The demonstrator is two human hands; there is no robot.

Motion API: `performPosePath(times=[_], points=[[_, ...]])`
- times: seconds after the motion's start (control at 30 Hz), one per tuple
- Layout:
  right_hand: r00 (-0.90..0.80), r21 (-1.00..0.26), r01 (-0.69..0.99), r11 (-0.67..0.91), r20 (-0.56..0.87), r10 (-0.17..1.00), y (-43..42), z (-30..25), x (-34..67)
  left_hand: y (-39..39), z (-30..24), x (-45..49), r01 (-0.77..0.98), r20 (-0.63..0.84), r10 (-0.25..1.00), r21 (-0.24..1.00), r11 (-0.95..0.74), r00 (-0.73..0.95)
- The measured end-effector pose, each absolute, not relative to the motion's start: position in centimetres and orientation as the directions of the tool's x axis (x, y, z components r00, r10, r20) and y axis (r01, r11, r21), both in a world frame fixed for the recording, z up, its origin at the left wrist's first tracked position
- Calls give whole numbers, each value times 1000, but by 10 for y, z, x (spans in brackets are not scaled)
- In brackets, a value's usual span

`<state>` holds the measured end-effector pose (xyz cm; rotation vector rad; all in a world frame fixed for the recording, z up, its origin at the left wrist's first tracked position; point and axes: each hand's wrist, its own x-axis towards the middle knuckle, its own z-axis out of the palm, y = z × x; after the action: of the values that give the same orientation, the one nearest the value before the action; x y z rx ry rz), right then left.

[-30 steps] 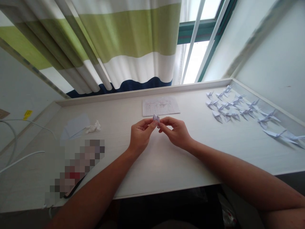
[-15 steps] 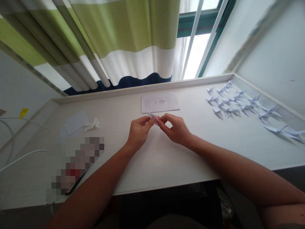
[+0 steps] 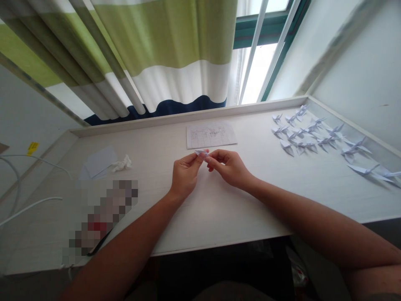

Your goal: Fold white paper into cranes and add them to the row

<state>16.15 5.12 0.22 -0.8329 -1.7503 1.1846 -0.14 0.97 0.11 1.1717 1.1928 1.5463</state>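
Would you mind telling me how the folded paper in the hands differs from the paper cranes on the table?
The folded paper is pinched between the left hand and right hand above the table; the paper cranes lie untouched on it. The folded paper is narrow and compact; the paper cranes show spread wings. The folded paper is one piece; the paper cranes are many. Both are pale paper.

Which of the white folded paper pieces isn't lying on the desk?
The small white folded paper piece pinched between left hand and right hand; the other paper cranes lie on the pale desk at right.
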Motion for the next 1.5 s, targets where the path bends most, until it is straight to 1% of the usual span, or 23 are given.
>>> performPosePath(times=[0.1, 0.23, 0.3, 0.43, 0.6, 0.73, 0.87, 1.0, 1.13, 1.3, 1.4, 1.5], points=[[-436, -962, -12, 272, 250, 864, 47, 5, 159, 9, 0, -1, -32, 208, 951, 975, -221, -230], [-372, -967, -40, 253, 250, 894, 41, 7, 157, 8, -2, 0, 48, 228, 942, 974, -223, -248], [-354, -971, -74, 228, 240, 904, 41, 6, 157, 8, -2, 0, 49, 226, 942, 974, -221, -248], [-360, -973, -146, 181, 223, 906, 46, 1, 156, 10, -2, 2, -80, 190, 950, 973, -215, -246], [-371, -980, -174, 96, 156, 916, 53, -1, 157, 11, -1, 4, -223, 91, 978, 966, -132, -188], [-337, -981, -133, 142, 179, 924, 52, 1, 159, 9, 1, 2, -219, 44, 985, 972, -81, -168], [-303, -977, -75, 198, 211, 929, 52, 2, 160, 9, 1, 0, -148, 81, 986, 984, -103, -148], [-337, -974, -6, 225, 214, 917, 54, 0, 161, 12, -2, -4, -93, 93, 988, 990, -105, -124], [-376, -953, 84, 291, 240, 895, 53, 0, 162, 15, -5, -7, -41, 114, 987, 992, -119, -112], [-347, -915, 137, 379, 314, 884, 55, 2, 165, 15, -2, -8, -57, 96, 993, 993, -100, -62], [-367, -921, 101, 377, 318, 874, 59, 1, 167, 14, 1, -9, -89, 70, 995, 993, -76, -65], [-398, -951, 22, 309, 275, 875, 63, -1, 167, 14, 4, -12, -102, 68, 993, 992, -78, -94]])
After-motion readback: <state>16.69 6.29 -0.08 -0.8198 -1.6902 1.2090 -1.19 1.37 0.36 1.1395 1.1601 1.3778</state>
